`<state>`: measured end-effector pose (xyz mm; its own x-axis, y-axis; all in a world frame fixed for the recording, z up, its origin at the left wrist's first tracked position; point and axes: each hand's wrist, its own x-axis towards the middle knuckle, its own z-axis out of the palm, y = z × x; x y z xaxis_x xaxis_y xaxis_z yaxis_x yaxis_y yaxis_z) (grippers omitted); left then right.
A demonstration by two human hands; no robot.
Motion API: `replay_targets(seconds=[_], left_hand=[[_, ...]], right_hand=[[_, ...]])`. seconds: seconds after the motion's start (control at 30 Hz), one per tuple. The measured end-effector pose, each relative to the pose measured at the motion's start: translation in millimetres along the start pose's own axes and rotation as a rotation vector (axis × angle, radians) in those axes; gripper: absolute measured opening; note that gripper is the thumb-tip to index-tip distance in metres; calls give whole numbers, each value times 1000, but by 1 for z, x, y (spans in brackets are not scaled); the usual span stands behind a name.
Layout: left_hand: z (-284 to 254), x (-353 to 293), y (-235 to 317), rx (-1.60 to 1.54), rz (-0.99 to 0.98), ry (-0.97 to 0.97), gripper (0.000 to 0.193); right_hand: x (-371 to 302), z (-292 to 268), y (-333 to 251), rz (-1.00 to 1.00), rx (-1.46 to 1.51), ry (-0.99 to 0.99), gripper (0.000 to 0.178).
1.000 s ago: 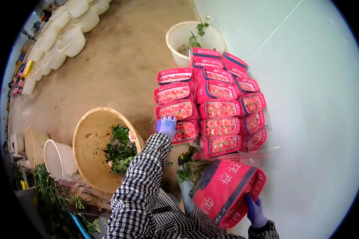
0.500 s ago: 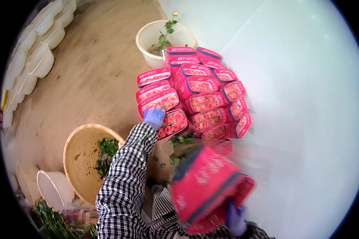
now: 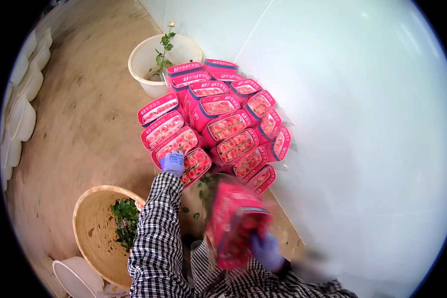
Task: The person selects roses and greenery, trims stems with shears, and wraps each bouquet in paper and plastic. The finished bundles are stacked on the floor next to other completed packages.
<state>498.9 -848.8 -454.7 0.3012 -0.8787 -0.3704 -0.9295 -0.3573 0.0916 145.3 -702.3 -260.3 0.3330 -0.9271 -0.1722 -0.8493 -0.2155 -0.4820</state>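
Pink-wrapped rose bunches (image 3: pixel 226 126) stand packed together in the middle, their rose heads showing in the open tops. My left hand (image 3: pixel 173 163), in a purple glove, is closed on the wrapper rim between two bunches at the cluster's near left. Close to my body, my right hand (image 3: pixel 267 251), also purple-gloved, grips another wrapped rose bunch (image 3: pixel 237 218) by its side. That bunch is smeared by motion, with reddish heads dimly visible in its opening. Part of my right hand's fingers is hidden behind the wrapper.
A white tub (image 3: pixel 188 48) holding a single rose stem (image 3: pixel 167 45) stands behind the cluster. To my left is a tan basket (image 3: pixel 92 243) with green leaves, beside a pale bucket (image 3: pixel 74 278). Nested white tubs (image 3: pixel 23 118) line the far left. A pale wall (image 3: pixel 362 129) rises on the right.
My view has shifted, so the cluster sits further left in the picture. The bunch in my right hand has turned upright, bringing its opening into sight. My left hand keeps its hold.
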Motion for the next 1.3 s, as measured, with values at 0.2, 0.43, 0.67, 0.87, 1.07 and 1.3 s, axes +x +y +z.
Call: replay_targets(seconds=[0.2,0.43,0.67,0.87,1.07,1.3], left_hand=[[-22,4,9,-27,-1,-91,38],[-24,8,-34,-3,133,11,38],[23,13,1,96,-46,94,32],[9,-19,12,-71,-113,97,48],[12,-201,24,-641,-36,445,44],[8,-503,115,-873,-382,294,38]], right_hand=[[93,200,24,306,334,-13,39],[103,204,-19,529,381,-114,40],[205,373,136,275,632,-355,28],[167,213,81,906,1366,-957,30],[105,148,109,425,397,-1202,34],[65,87,65,-623,-114,-1176,39]])
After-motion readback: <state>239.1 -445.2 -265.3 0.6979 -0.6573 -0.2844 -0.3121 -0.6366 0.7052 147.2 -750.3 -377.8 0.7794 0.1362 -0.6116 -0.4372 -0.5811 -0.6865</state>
